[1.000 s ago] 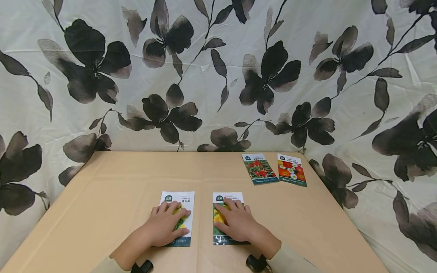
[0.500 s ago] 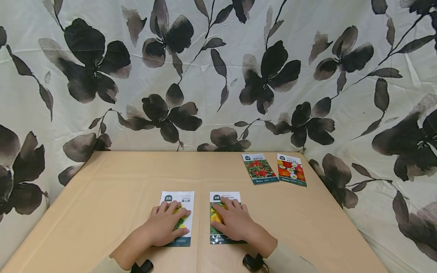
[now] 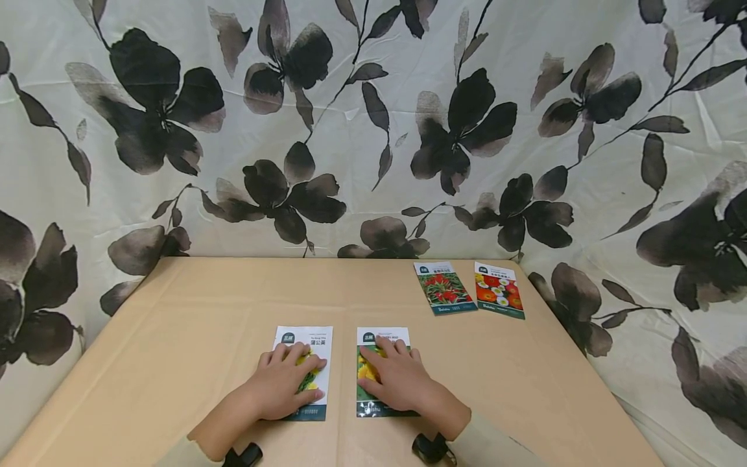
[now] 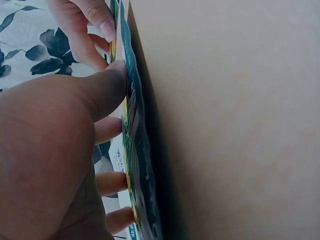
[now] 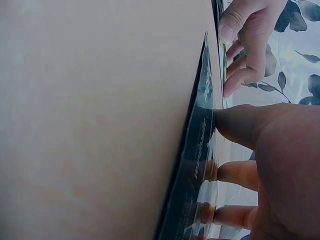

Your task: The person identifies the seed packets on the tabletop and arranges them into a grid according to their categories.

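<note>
In the head view two seed packets lie side by side on the table, a gap between them. My left hand (image 3: 286,384) rests on the left packet (image 3: 303,335), which has a white top and a yellow flower picture. On the right packet (image 3: 366,373), green with yellow flowers, lies my right hand (image 3: 403,379). Both hands have spread fingers and cover much of the pictures. The left wrist view has the left thumb and fingertips touching the packet (image 4: 135,115) from above. In the right wrist view the right fingertips press the packet's face (image 5: 197,150).
Two more seed packets stand apart at the back right of the table (image 3: 192,337): one with red flowers (image 3: 445,290), one with red, orange and white flowers (image 3: 498,290). Behind the table hangs a white cloth (image 3: 373,143) with dark flowers.
My right hand has slid its packet slightly to the left, narrowing the gap between the two packets. The left hand and its packet have stayed in place.
</note>
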`<move>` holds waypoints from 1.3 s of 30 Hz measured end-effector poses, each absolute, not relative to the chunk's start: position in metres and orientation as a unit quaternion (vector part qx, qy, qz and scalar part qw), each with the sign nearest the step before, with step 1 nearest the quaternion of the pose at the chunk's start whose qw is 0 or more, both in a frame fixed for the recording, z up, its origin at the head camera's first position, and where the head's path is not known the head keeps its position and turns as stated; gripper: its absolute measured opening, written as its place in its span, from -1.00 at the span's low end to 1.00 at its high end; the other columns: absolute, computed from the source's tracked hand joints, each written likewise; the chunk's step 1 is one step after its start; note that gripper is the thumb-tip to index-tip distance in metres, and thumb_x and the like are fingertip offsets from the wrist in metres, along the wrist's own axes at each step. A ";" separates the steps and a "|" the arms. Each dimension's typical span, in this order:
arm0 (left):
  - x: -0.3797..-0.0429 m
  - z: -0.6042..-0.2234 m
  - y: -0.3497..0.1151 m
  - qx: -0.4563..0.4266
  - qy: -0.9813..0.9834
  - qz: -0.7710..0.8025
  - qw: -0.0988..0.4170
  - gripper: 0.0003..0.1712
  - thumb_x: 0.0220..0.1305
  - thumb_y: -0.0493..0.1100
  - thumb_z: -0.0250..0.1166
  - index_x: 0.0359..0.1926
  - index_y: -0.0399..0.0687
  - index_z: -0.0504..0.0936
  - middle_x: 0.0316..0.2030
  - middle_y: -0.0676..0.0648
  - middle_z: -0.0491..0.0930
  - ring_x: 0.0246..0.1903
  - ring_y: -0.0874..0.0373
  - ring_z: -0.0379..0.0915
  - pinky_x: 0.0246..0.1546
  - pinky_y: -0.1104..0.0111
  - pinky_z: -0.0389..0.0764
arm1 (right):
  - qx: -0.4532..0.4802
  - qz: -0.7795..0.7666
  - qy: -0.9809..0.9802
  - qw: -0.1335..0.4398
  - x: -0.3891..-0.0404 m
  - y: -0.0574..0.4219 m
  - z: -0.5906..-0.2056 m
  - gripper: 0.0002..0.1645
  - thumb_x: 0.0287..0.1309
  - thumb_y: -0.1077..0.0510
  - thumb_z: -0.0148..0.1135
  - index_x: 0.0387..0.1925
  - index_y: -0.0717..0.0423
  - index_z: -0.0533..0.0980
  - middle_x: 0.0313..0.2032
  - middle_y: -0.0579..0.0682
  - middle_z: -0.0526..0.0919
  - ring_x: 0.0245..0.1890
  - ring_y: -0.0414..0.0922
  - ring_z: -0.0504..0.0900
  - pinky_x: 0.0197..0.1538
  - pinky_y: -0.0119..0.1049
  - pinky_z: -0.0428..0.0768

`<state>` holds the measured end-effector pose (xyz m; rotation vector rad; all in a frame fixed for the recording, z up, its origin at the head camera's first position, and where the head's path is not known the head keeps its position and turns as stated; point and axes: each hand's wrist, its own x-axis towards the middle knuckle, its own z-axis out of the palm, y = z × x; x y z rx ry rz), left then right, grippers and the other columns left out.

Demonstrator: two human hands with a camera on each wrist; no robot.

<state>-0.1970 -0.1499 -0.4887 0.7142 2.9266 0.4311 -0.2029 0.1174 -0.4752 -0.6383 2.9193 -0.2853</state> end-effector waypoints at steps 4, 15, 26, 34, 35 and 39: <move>-0.197 -0.487 -0.150 0.237 0.959 0.143 0.051 -0.33 0.24 0.39 0.33 0.28 0.26 0.58 0.33 -0.17 0.42 0.19 -0.21 0.27 0.10 -0.25 0.31 | -0.211 -0.098 0.970 0.070 -0.202 0.117 -0.473 -0.24 0.30 -0.39 0.20 0.45 -0.28 0.40 0.47 0.10 0.33 0.28 0.13 0.37 0.10 0.14 0.38; -0.195 -0.480 -0.149 0.237 0.960 0.142 0.056 -0.35 0.23 0.36 0.36 0.26 0.26 0.59 0.32 -0.16 0.42 0.20 -0.21 0.27 0.07 -0.22 0.32 | -0.216 -0.099 0.968 0.079 -0.203 0.116 -0.474 -0.24 0.29 -0.42 0.19 0.46 -0.35 0.39 0.48 0.06 0.32 0.29 0.12 0.36 0.07 0.09 0.37; -0.195 -0.478 -0.148 0.227 0.961 0.139 0.071 -0.35 0.24 0.36 0.35 0.28 0.28 0.58 0.35 -0.15 0.40 0.23 -0.20 0.26 0.13 -0.23 0.31 | -0.216 -0.095 0.969 0.069 -0.201 0.114 -0.472 -0.24 0.31 -0.40 0.18 0.46 -0.29 0.40 0.47 0.09 0.33 0.26 0.14 0.37 0.06 0.10 0.36; -0.197 -0.489 -0.150 0.230 0.962 0.142 0.049 -0.36 0.23 0.36 0.36 0.27 0.30 0.58 0.33 -0.14 0.41 0.22 -0.20 0.27 0.11 -0.21 0.32 | -0.214 -0.093 0.970 0.070 -0.200 0.113 -0.472 -0.24 0.31 -0.40 0.19 0.46 -0.31 0.39 0.46 0.09 0.33 0.25 0.13 0.37 0.06 0.10 0.36; -0.197 -0.490 -0.150 0.227 0.963 0.139 0.050 -0.36 0.22 0.34 0.37 0.27 0.31 0.58 0.33 -0.14 0.41 0.22 -0.19 0.27 0.12 -0.19 0.32 | -0.214 -0.093 0.970 0.070 -0.200 0.113 -0.472 -0.24 0.31 -0.40 0.19 0.46 -0.31 0.39 0.46 0.09 0.33 0.26 0.13 0.37 0.07 0.11 0.36; -0.195 -0.484 -0.149 0.225 0.962 0.140 0.059 -0.36 0.22 0.35 0.36 0.27 0.30 0.59 0.33 -0.14 0.41 0.22 -0.19 0.27 0.11 -0.21 0.32 | -0.211 -0.094 0.970 0.072 -0.201 0.113 -0.473 -0.24 0.31 -0.41 0.17 0.46 -0.31 0.39 0.47 0.09 0.32 0.27 0.15 0.36 0.10 0.14 0.36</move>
